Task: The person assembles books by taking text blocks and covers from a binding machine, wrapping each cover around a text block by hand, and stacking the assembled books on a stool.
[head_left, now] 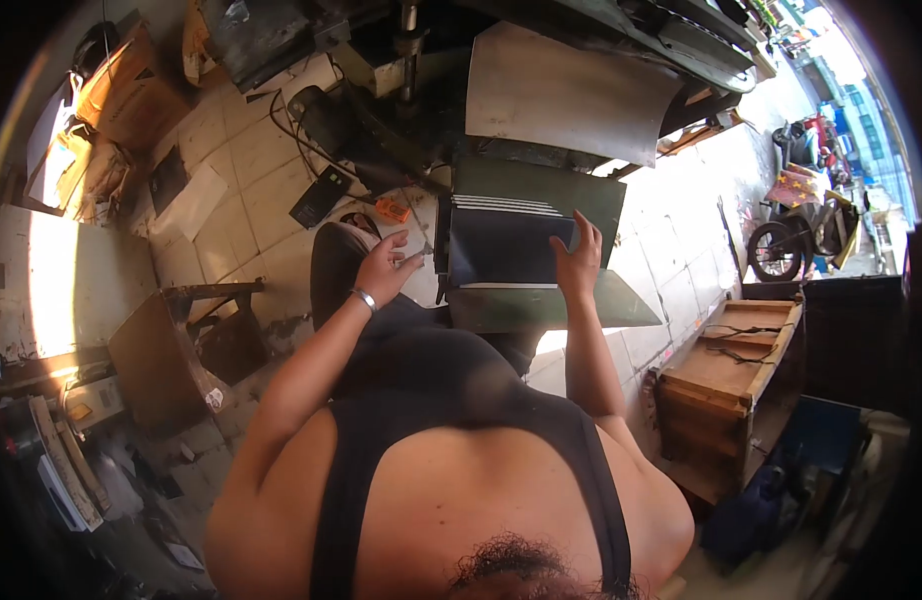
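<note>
A stack of dark sheets (506,240) lies on a green metal surface (556,310) in front of me. Several white edges show in layers along the far side of the stack. My right hand (579,258) is at the right edge of the stack, thumb and fingers apart. Whether it touches the sheets I cannot tell. To the left of the stack, my left hand (386,268) hangs in the air, fingers spread and holding nothing. A metal bracelet (364,299) is on that wrist.
Dark machinery (411,70) with a large pale metal plate (571,95) stands ahead. An orange box (392,209) and a black box (320,196) lie left of the stack. A wooden frame (726,370) stands at right, a chair (186,345) at left. A motorbike (796,240) is outside.
</note>
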